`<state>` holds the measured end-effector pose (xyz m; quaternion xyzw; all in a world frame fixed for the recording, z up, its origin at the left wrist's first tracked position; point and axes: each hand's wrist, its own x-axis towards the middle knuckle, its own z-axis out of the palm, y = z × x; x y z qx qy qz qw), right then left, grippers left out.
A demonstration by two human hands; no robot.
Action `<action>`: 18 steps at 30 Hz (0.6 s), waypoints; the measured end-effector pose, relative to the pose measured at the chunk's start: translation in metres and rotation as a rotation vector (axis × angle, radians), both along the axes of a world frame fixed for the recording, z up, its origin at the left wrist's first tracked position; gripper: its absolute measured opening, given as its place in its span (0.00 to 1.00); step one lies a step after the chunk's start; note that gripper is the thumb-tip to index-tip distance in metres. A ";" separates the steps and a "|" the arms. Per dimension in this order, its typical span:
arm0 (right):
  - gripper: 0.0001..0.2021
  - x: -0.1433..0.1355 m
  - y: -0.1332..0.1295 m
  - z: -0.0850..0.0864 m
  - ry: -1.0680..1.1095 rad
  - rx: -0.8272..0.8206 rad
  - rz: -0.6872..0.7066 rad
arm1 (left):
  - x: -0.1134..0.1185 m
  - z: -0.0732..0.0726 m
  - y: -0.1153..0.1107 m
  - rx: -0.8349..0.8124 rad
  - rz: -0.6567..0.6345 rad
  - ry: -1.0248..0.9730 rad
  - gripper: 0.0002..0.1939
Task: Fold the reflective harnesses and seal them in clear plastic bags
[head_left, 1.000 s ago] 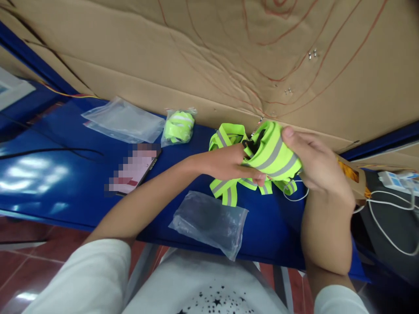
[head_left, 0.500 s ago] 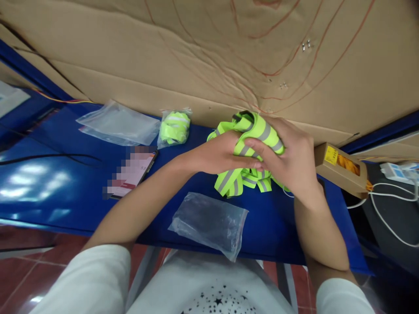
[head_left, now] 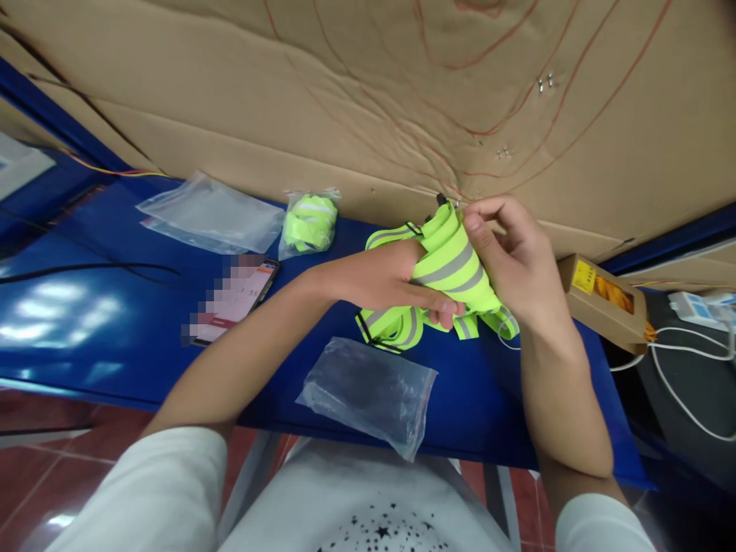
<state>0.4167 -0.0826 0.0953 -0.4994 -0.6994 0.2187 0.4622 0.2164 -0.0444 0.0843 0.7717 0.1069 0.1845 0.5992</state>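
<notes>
A neon yellow-green reflective strap harness with grey bands is bunched above the blue table, several layers stacked. My left hand is closed around its left side, with some fingers hidden behind the layers. At the upper right edge of the bundle, my right hand pinches the strap between thumb and bent fingers. Loose loops with black buckles hang down onto the table below my left hand. Nearer to me lies a flat clear plastic bag.
A bagged neon bundle sits left of my hands, beside stacked clear bags. A phone lies near my left forearm. To the right are a cardboard box and white cables. A cardboard panel rises behind the table.
My right hand has shifted from gripping over the bundle to its upper right edge. The layers now lie fanned in a wedge, and a buckled loop shows below my left hand.
</notes>
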 end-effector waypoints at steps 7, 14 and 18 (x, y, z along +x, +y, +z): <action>0.29 -0.009 -0.021 0.016 -0.482 0.100 0.093 | 0.003 -0.003 0.002 0.104 0.096 -0.032 0.09; 0.24 -0.010 -0.016 0.010 -0.372 0.254 -0.103 | 0.006 -0.005 0.002 -0.100 0.128 -0.008 0.13; 0.23 -0.001 -0.015 0.009 -0.132 0.103 -0.080 | 0.005 -0.008 0.005 -0.063 0.071 0.060 0.14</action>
